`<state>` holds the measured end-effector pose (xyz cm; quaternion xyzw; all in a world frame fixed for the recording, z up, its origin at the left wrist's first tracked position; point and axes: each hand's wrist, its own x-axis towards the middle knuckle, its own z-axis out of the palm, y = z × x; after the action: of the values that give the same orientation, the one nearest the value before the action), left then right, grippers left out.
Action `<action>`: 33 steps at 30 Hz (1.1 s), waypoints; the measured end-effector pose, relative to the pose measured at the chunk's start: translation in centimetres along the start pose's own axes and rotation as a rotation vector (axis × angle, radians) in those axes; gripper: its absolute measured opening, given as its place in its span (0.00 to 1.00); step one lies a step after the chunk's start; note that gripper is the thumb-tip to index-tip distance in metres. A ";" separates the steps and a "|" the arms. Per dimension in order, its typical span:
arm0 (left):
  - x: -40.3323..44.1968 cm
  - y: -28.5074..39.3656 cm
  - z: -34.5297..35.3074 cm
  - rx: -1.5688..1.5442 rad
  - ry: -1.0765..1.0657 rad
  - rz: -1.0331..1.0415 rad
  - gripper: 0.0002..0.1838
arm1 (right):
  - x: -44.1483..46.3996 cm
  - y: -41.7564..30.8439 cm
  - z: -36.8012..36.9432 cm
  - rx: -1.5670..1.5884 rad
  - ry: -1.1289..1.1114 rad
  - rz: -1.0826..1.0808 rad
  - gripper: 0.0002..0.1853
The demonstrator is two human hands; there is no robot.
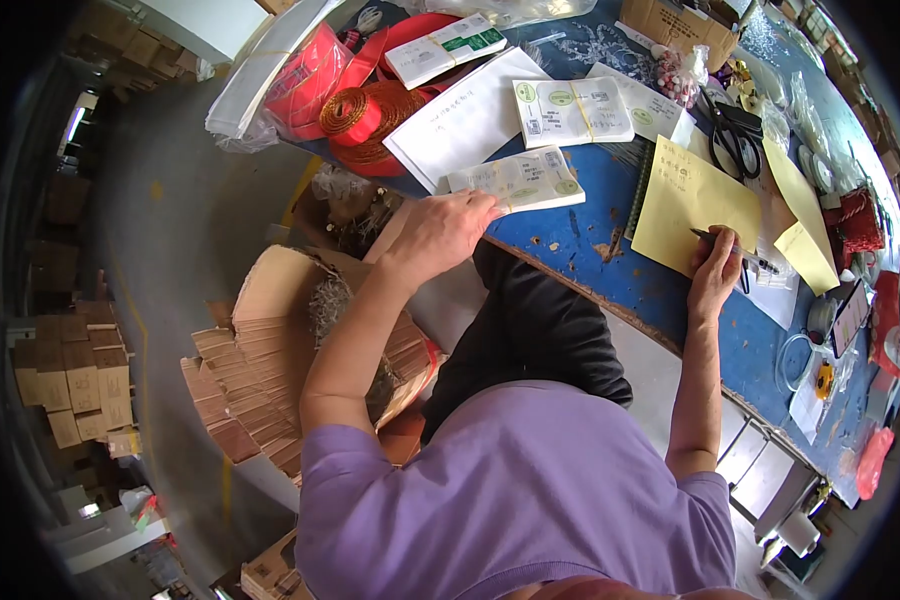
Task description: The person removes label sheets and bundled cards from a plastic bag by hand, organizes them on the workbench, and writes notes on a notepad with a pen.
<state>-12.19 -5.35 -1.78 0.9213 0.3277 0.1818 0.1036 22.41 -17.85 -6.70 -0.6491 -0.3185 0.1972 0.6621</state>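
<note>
My left hand [448, 228] grips the near left end of a stack of printed labels [530, 182] at the front edge of the blue table. Its thumb is mostly hidden. Closed around a dark pen [703, 235], my right hand [718, 268] rests at the lower right of a yellow sheet [685, 205] with handwriting on it. Behind the left hand lie a second banded stack of labels [575, 112], a white sheet with writing [460, 120] and another banded stack with green print [445, 50].
Black scissors [735, 140] lie beyond the yellow sheet. Rolls of red ribbon [360, 115] crowd the table's left end. A phone [850, 318] leans at the right, near a yellow cutter [824, 380]. An opened cardboard box [270, 350] stands on the floor at left.
</note>
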 end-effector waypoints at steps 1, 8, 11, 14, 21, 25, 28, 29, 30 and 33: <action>0.1 -0.2 -0.1 0.002 -0.022 -0.014 0.09 | 0.0 0.0 -0.1 -0.009 0.002 0.006 0.17; 0.1 0.0 0.0 -0.033 -0.008 -0.008 0.08 | -0.1 0.0 -0.2 -0.004 0.005 0.022 0.18; 0.0 0.1 0.0 -0.016 -0.044 -0.028 0.08 | -0.1 0.1 -0.2 -0.001 0.006 0.017 0.18; -0.6 0.2 0.4 0.045 -0.007 0.049 0.10 | -0.1 0.0 -0.1 -0.015 0.008 0.007 0.18; -2.2 2.2 2.8 0.279 0.031 -0.019 0.24 | 0.0 0.1 0.0 -0.015 0.011 -0.005 0.17; -2.2 3.3 3.5 0.353 0.044 -0.084 0.21 | 0.0 0.1 -0.1 -0.021 0.014 -0.004 0.17; -2.8 3.1 4.7 0.411 0.093 -0.076 0.20 | 0.0 0.3 -0.1 -0.025 0.018 -0.002 0.17; -2.9 3.2 4.8 0.406 0.104 -0.080 0.19 | 0.1 0.4 -0.2 -0.027 0.017 -0.008 0.17; -3.0 3.2 4.8 0.402 0.115 -0.084 0.19 | 0.1 0.5 -0.1 -0.027 0.017 -0.015 0.17; -3.2 3.3 5.1 0.370 0.160 -0.093 0.17 | 0.0 0.3 -0.1 -0.046 0.021 -0.016 0.17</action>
<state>-10.58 -10.34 -6.27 0.8911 0.4048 0.1863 -0.0857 22.56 -17.87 -6.99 -0.6637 -0.3209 0.1777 0.6519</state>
